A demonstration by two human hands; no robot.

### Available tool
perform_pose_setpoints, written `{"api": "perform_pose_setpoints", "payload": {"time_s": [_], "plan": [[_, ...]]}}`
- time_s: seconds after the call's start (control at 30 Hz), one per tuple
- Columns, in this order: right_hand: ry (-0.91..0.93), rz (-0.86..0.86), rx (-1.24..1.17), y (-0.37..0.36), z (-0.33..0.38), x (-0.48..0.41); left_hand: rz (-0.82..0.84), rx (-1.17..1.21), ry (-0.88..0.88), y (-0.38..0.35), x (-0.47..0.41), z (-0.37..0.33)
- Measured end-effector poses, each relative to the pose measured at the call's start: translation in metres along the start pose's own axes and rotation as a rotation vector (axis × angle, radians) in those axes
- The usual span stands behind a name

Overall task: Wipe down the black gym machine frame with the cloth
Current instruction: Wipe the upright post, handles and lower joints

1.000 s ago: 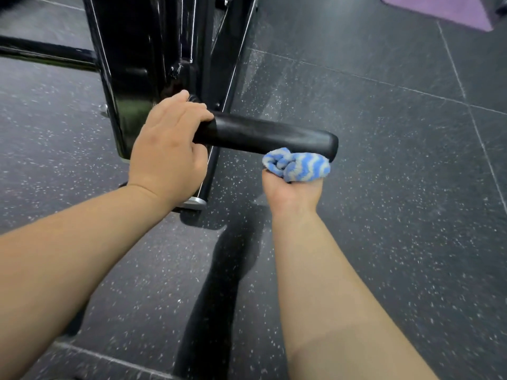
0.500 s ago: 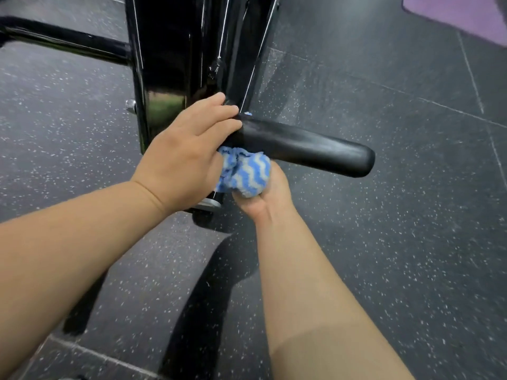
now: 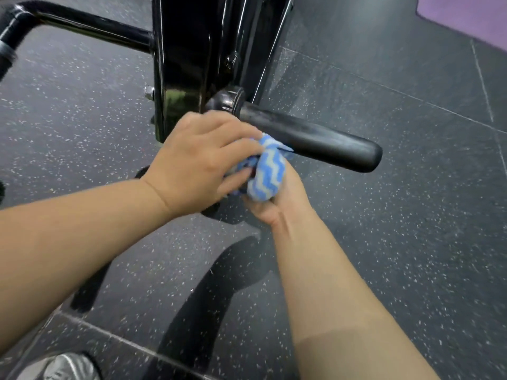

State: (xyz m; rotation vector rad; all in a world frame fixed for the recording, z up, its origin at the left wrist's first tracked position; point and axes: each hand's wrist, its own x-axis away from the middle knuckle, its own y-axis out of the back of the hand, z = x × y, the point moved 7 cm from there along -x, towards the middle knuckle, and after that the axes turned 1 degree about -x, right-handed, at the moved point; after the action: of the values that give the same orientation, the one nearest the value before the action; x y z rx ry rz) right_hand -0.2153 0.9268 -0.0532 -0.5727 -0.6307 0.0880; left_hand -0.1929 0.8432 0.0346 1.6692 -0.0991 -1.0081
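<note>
Head view, change since earlier frames: left hand [image 3: 203, 160] is off the padded bar [image 3: 315, 138] and now lies on the cloth [image 3: 267, 174]; the bar's collar is uncovered.

- Left hand: fingers [image 3: 241, 133] lie over the top of the cloth with the thumb under it, apparently pinching it; motion blur softens the detail.
- Right hand [image 3: 277, 204]: palm up beneath the bar, clenched round the bunched cloth.
- Cloth: blue-and-white zigzag, wadded between both hands, its upper corner touching the bar's underside near the inner end.
- Frame upright [image 3: 186, 64]: glossy black, just behind the hands, with a cross tube [image 3: 82, 26] running left.
- Floor [image 3: 384, 242]: dark speckled rubber; a shoe [image 3: 65, 366] at the lower left edge.

Step in hand, as judged: regripping or refolding the cloth. Present a flat, fresh face, wrap it round the bar, then draw it outward along the full length before moving to the upright.
</note>
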Motion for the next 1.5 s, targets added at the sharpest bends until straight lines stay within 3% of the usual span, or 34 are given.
{"api": "perform_pose_setpoints", "payload": {"time_s": [0.17,0.27,0.33,0.4,0.5,0.6,0.7,0.77,0.83,0.87,0.93,1.0,1.1,1.17,1.23,1.3,1.4,1.5], "plan": [[0.187,-0.157,0.499,0.009,0.056,0.019,-0.099,0.052,0.299,0.021,-0.045,0.037],[0.509,-0.307,0.553,0.014,0.109,0.030,-0.037,-0.022,0.181,-0.003,-0.053,0.024],[0.622,-0.324,0.654,0.010,0.118,0.032,0.049,-0.070,0.137,-0.021,-0.047,0.016],[0.646,-0.310,0.676,0.012,0.116,0.033,0.112,-0.191,0.145,-0.025,-0.040,0.016],[0.714,-0.317,0.610,0.019,0.112,0.037,0.040,-0.327,0.079,-0.016,-0.037,0.016],[0.770,-0.373,0.875,0.031,0.088,0.043,-0.059,-0.394,0.045,-0.005,-0.030,0.009],[0.547,-0.311,1.032,0.047,0.044,0.031,0.005,-0.301,0.009,-0.021,-0.002,-0.005],[0.175,-0.190,0.780,0.059,-0.001,0.019,0.104,-0.016,0.276,-0.039,0.026,-0.007],[-0.178,-0.013,0.314,0.055,-0.052,0.014,0.124,0.296,0.803,-0.062,0.063,0.001],[-0.246,0.040,0.156,0.050,-0.068,0.011,0.097,0.423,0.988,-0.074,0.078,0.000],[-0.216,0.043,0.040,0.048,-0.081,-0.003,0.046,0.614,1.097,-0.095,0.088,-0.009],[-0.044,-0.069,0.066,0.052,-0.075,-0.027,-0.002,0.716,1.131,-0.108,0.094,-0.006],[0.277,-0.359,0.470,0.057,-0.046,-0.056,0.054,0.599,1.261,-0.111,0.117,0.004],[0.383,-0.393,0.716,0.042,-0.037,-0.074,0.176,0.425,1.274,-0.110,0.136,0.013],[0.403,-0.280,1.021,0.016,-0.045,-0.090,0.246,0.369,1.280,-0.113,0.151,0.028],[0.542,-0.190,1.407,-0.003,-0.065,-0.095,0.286,0.420,1.312,-0.119,0.163,0.046],[0.721,-0.034,1.610,-0.009,-0.101,-0.088,0.213,0.618,1.359,-0.118,0.168,0.062],[0.699,0.085,1.804,-0.004,-0.102,-0.091,0.228,0.619,1.433,-0.114,0.179,0.067]]}}
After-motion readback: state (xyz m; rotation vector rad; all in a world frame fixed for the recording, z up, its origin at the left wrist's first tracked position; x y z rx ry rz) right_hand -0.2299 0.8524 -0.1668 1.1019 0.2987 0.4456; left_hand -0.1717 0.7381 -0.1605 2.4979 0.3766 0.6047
